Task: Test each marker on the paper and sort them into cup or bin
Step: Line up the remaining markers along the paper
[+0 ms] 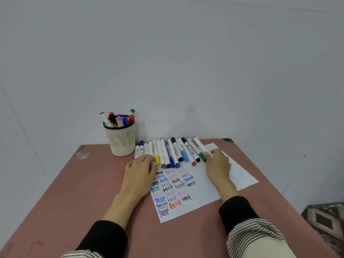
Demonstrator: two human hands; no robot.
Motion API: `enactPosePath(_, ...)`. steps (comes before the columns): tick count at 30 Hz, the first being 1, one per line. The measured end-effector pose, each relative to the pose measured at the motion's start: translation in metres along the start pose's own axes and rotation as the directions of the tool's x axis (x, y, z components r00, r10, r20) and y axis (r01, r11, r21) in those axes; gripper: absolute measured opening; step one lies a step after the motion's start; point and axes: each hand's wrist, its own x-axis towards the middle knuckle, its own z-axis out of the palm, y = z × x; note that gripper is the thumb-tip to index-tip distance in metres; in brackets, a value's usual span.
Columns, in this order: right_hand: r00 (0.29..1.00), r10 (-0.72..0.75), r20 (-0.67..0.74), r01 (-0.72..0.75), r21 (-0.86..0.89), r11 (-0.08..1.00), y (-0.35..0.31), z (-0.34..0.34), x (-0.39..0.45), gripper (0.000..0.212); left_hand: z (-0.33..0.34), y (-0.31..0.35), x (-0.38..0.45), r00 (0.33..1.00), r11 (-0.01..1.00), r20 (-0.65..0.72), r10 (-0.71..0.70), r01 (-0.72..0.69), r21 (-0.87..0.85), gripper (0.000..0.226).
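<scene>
White paper sheet [204, 190] covered in coloured "test" scribbles lies on pinkish-brown worktop [93, 192]. Row of capped white-barrelled markers [173, 151] lies side by side across sheet's far edge. Cream mesh plastic cup [122, 139] stands far-left of sheet, holding several markers upright. Left hand [140, 167] at row's left end, fingers curled over markers; grip unclear. Right hand [217, 164] at row's right end, fingers relaxed, touching green-capped marker [202, 155]. Patterned tile floor [327, 220] right of sheet.

The tabletop [78, 198] looked matt pink-brown, scuffed at its far left corner. The paper [202, 190] was smooth white, the cup [122, 141] cream perforated plastic, and the markers [173, 151] had glossy white plastic barrels.
</scene>
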Motion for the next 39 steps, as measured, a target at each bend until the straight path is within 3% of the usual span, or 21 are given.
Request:
enactPosePath(3, 0.996, -0.048, -0.081, 0.055, 0.092, 0.994, -0.002, -0.002, 0.002, 0.03, -0.001, 0.001, 0.0, 1.0, 1.0, 0.005, -0.002, 0.002, -0.001, 0.025)
enactPosePath(5, 0.994, -0.083, -0.064, 0.1, 0.343, 0.934, -0.009, -0.006, 0.001, 0.029, -0.001, 0.001, 0.0, 1.0, 1.0, 0.006, -0.001, 0.001, -0.002, 0.025)
enactPosePath(7, 0.992, -0.115, 0.054, 0.062, 0.587, 0.808, -0.02, -0.013, -0.005, 0.029, -0.001, 0.001, 0.0, 1.0, 1.0, 0.001, -0.003, 0.003, -0.005, 0.025)
enactPosePath(9, 0.97, -0.122, 0.21, -0.07, 0.723, 0.687, -0.03, -0.018, -0.012, 0.031, -0.001, 0.001, 0.0, 1.0, 1.0, -0.005, -0.008, 0.008, -0.009, 0.025)
enactPosePath(14, 0.955, -0.126, 0.27, -0.178, 0.856, 0.485, -0.034, -0.024, -0.017, 0.033, -0.003, 0.007, -0.001, 0.999, 0.999, -0.054, 0.007, -0.009, -0.041, 0.026)
enactPosePath(17, 0.92, -0.173, 0.352, -0.255, 0.872, 0.418, -0.038, -0.027, -0.023, 0.025, -0.006, 0.014, -0.003, 0.996, 0.994, -0.089, 0.026, -0.035, -0.1, 0.03)
enactPosePath(19, 0.885, -0.203, 0.42, -0.307, 0.852, 0.425, -0.042, -0.027, -0.028, 0.017, -0.008, 0.018, -0.004, 0.993, 0.986, -0.108, 0.038, -0.054, -0.157, 0.036)
enactPosePath(21, 0.842, -0.221, 0.491, -0.365, 0.822, 0.437, -0.047, -0.026, -0.033, 0.027, -0.008, 0.02, -0.006, 0.99, 0.982, -0.107, 0.089, -0.106, -0.158, 0.04)
enactPosePath(24, 0.809, -0.229, 0.541, -0.396, 0.791, 0.467, -0.05, -0.024, -0.038, 0.03, -0.004, 0.02, -0.009, 0.968, 0.974, -0.111, 0.225, -0.226, -0.005, 0.033)
enactPosePath(28, 0.856, -0.183, 0.483, -0.307, 0.762, 0.571, -0.051, -0.021, -0.037, 0.027, -0.002, 0.023, -0.01, 0.963, 0.966, -0.077, 0.257, -0.259, -0.009, 0.017)
enactPosePath(35, 0.869, -0.197, 0.453, -0.303, 0.804, 0.512, -0.05, -0.018, -0.035, 0.045, 0.001, 0.028, -0.013, 0.947, 0.931, 0.079, 0.312, -0.288, -0.226, 0.009)
enactPosePath(39, 0.857, -0.181, 0.482, -0.334, 0.788, 0.517, -0.051, -0.018, -0.035, 0.043, -0.004, 0.031, -0.012, 0.944, 0.953, 0.176, 0.278, -0.248, -0.175, 0.019)
